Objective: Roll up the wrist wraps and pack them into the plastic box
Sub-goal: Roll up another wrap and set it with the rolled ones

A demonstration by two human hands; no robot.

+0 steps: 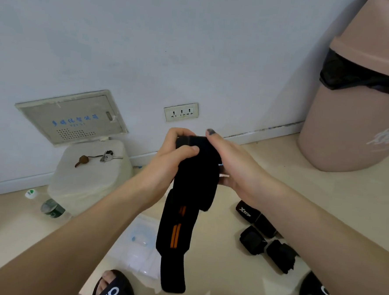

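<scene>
A black wrist wrap (186,206) with two orange stripes hangs in front of me, its free end dangling down toward the floor. My left hand (175,153) grips its top end, thumb pressed over the fabric. My right hand (231,165) holds the same top end from the right side, fingers behind the wrap. The clear plastic box (137,242) lies on the floor below the wrap, partly hidden by it. Three rolled black wraps (265,238) lie on the floor to the right.
A white stool (89,179) with keys (106,156) on it stands at the left by the wall. A bottle (51,208) lies beside it. A pink bin (355,107) stands at the right. My sandalled feet (114,288) are at the bottom.
</scene>
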